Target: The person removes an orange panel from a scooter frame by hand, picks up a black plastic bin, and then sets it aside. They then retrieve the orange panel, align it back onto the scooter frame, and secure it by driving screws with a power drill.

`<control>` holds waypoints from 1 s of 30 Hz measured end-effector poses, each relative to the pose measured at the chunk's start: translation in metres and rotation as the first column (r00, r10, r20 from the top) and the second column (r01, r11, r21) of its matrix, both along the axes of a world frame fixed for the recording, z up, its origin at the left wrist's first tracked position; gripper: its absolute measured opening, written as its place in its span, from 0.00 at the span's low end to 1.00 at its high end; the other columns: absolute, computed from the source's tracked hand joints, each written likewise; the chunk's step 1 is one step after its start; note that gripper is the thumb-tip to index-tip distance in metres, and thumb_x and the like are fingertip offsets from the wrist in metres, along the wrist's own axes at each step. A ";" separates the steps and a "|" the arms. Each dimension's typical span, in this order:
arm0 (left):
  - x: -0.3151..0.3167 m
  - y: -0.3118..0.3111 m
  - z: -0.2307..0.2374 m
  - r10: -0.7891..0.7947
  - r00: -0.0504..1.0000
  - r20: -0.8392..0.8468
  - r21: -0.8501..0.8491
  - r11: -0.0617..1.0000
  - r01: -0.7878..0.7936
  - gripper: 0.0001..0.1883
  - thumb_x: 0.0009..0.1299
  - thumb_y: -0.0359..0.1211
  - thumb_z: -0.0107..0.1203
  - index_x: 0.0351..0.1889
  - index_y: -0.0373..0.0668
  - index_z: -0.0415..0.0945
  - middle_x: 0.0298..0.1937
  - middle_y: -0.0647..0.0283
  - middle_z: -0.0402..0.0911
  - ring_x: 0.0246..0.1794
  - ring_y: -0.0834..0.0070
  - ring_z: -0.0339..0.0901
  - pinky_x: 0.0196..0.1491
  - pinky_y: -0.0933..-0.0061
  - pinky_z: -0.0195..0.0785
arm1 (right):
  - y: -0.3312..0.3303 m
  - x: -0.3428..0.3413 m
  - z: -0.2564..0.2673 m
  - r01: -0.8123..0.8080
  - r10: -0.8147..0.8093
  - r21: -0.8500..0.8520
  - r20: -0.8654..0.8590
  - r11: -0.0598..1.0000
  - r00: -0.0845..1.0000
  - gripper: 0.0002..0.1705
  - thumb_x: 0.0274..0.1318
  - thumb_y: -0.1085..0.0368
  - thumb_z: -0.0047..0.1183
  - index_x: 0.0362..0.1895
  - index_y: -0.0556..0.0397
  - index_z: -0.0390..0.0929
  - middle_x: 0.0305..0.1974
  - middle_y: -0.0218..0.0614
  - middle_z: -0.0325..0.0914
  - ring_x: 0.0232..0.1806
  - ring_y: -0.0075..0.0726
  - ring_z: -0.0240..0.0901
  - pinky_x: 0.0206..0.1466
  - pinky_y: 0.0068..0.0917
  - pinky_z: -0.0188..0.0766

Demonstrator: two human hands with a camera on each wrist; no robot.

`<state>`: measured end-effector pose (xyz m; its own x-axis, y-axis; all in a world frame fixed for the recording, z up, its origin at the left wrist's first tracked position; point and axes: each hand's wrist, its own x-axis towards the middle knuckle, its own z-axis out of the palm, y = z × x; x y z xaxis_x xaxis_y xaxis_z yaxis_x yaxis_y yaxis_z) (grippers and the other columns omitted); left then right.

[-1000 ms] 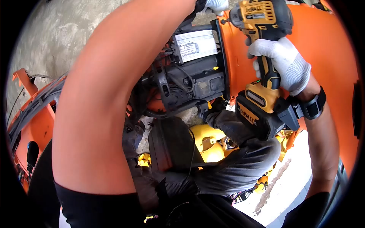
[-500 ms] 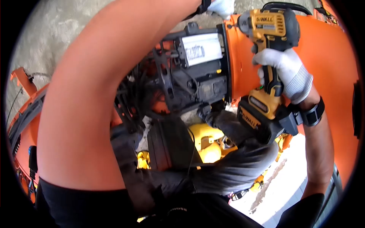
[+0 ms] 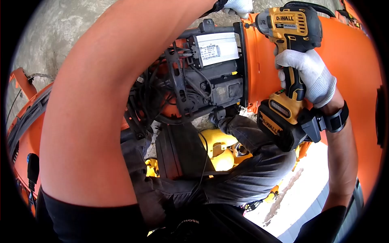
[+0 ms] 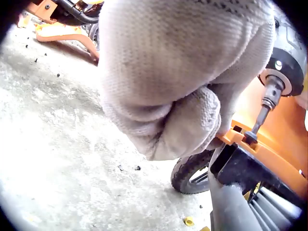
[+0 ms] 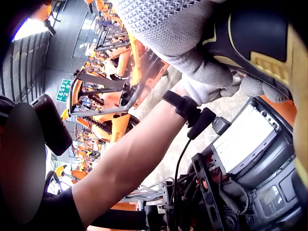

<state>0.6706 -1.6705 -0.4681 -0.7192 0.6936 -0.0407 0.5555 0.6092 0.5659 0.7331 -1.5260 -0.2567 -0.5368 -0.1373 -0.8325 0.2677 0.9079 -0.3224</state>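
My gloved right hand (image 3: 310, 75) grips the handle of a yellow and black DeWALT impact driver (image 3: 287, 24), its nose pointing left. In the left wrist view the driver's bit (image 4: 262, 118) meets a dark screw (image 4: 250, 138) at the edge of the orange panel (image 4: 281, 161). Beside that screw is my gloved left hand (image 4: 178, 72), its fingers curled with the tips at the panel's edge. The head view shows only part of this hand at the top.
Left of the panel edge lies a black frame (image 3: 178, 87) with cables and a silver labelled box (image 3: 219, 48). A black case-like thing (image 3: 178, 152) and yellow parts (image 3: 221, 156) lie below, by my legs. The right wrist view shows several orange vehicles (image 5: 103, 127) behind.
The head view has shifted, so the driver, panel and frame appear slightly lower and farther right. The right hand keeps its grip on the driver, and the bit stays at the panel edge.
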 end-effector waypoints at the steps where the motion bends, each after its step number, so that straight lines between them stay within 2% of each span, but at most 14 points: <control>1: -0.001 0.000 0.000 -0.007 1.000 0.010 -0.005 1.000 0.007 0.14 0.61 0.42 0.53 0.27 0.42 0.83 0.27 0.56 0.82 0.29 0.63 0.81 0.31 0.61 0.71 | -0.003 0.000 0.000 0.032 -0.032 0.015 -0.009 0.999 0.999 0.14 0.44 0.61 0.54 0.35 0.56 0.73 0.22 0.33 0.72 0.22 0.28 0.71 0.29 0.24 0.72; 5: 0.000 0.002 0.001 -0.002 0.999 -0.043 -0.033 0.999 0.000 0.14 0.61 0.42 0.54 0.28 0.42 0.83 0.26 0.56 0.82 0.28 0.64 0.81 0.31 0.62 0.71 | -0.002 -0.001 -0.002 0.067 -0.067 -0.005 -0.020 0.998 0.998 0.15 0.45 0.60 0.55 0.36 0.56 0.73 0.23 0.32 0.72 0.22 0.28 0.71 0.29 0.24 0.73; 9: 0.001 -0.001 0.009 0.056 0.993 0.104 -0.014 0.998 -0.055 0.14 0.62 0.43 0.53 0.28 0.43 0.83 0.27 0.57 0.83 0.28 0.64 0.81 0.32 0.62 0.72 | 0.003 -0.005 -0.004 -0.015 0.015 0.009 -0.008 1.000 1.000 0.19 0.47 0.60 0.54 0.42 0.58 0.73 0.23 0.30 0.71 0.22 0.24 0.70 0.27 0.22 0.71; 11: 0.001 -0.001 0.009 0.072 0.984 0.165 -0.014 0.997 -0.071 0.14 0.62 0.43 0.53 0.28 0.43 0.83 0.27 0.57 0.83 0.28 0.63 0.81 0.32 0.62 0.71 | 0.000 -0.005 -0.003 0.039 -0.039 0.031 0.015 0.999 0.999 0.18 0.47 0.60 0.54 0.42 0.58 0.73 0.23 0.31 0.71 0.22 0.24 0.70 0.27 0.22 0.71; 13: 0.000 0.000 0.011 -0.013 0.999 0.034 -0.094 0.995 0.016 0.15 0.63 0.43 0.52 0.28 0.43 0.83 0.27 0.57 0.83 0.28 0.63 0.81 0.32 0.61 0.71 | -0.001 -0.006 -0.002 0.046 -0.046 0.028 0.015 0.999 0.999 0.16 0.46 0.60 0.54 0.38 0.57 0.73 0.22 0.31 0.72 0.21 0.26 0.71 0.27 0.23 0.72; 14: 0.000 0.000 0.013 -0.015 0.999 0.035 -0.093 0.995 0.018 0.15 0.63 0.43 0.52 0.28 0.43 0.83 0.27 0.57 0.83 0.28 0.63 0.81 0.32 0.61 0.71 | -0.001 -0.005 -0.001 0.054 -0.054 0.025 0.014 0.998 0.998 0.14 0.45 0.59 0.55 0.34 0.56 0.74 0.22 0.32 0.72 0.21 0.27 0.71 0.28 0.25 0.73; 20: 0.003 -0.003 0.023 0.040 0.997 0.059 -0.112 0.993 -0.033 0.15 0.62 0.44 0.52 0.28 0.44 0.83 0.27 0.57 0.83 0.29 0.63 0.81 0.33 0.61 0.71 | 0.001 -0.007 -0.004 0.032 -0.032 -0.002 0.006 0.999 0.999 0.15 0.45 0.59 0.55 0.34 0.57 0.74 0.21 0.32 0.72 0.21 0.28 0.71 0.27 0.24 0.72; 22: 0.003 -0.004 0.024 0.095 0.982 0.164 -0.106 0.991 -0.079 0.16 0.62 0.44 0.52 0.28 0.43 0.83 0.27 0.57 0.83 0.29 0.64 0.81 0.33 0.62 0.71 | 0.001 -0.005 -0.005 0.046 -0.046 0.003 -0.004 0.999 0.999 0.15 0.45 0.59 0.55 0.34 0.57 0.74 0.21 0.32 0.72 0.21 0.28 0.71 0.27 0.25 0.72; 25: 0.003 -0.004 0.026 0.037 0.995 0.090 -0.107 0.994 -0.027 0.16 0.61 0.44 0.53 0.28 0.42 0.83 0.27 0.57 0.83 0.29 0.64 0.81 0.33 0.62 0.71 | 0.001 -0.008 -0.004 0.035 -0.035 0.022 -0.008 0.999 0.999 0.15 0.45 0.58 0.55 0.33 0.57 0.74 0.21 0.33 0.73 0.21 0.28 0.71 0.28 0.25 0.73; 28: 0.000 -0.005 0.029 -0.012 0.991 0.136 -0.145 0.989 0.032 0.16 0.61 0.44 0.53 0.29 0.42 0.83 0.27 0.57 0.83 0.29 0.65 0.81 0.33 0.63 0.72 | 0.002 -0.014 -0.005 0.003 -0.003 0.035 0.019 0.999 1.000 0.15 0.45 0.58 0.56 0.32 0.57 0.75 0.22 0.33 0.73 0.21 0.29 0.72 0.28 0.25 0.73; 30: 0.001 -0.003 0.027 0.023 0.988 0.154 -0.122 0.993 -0.004 0.15 0.61 0.44 0.53 0.29 0.42 0.83 0.27 0.57 0.83 0.29 0.65 0.80 0.33 0.63 0.72 | 0.006 -0.017 -0.006 -0.002 0.001 0.030 0.034 1.000 0.999 0.15 0.45 0.58 0.56 0.32 0.57 0.75 0.21 0.34 0.73 0.21 0.29 0.72 0.28 0.25 0.74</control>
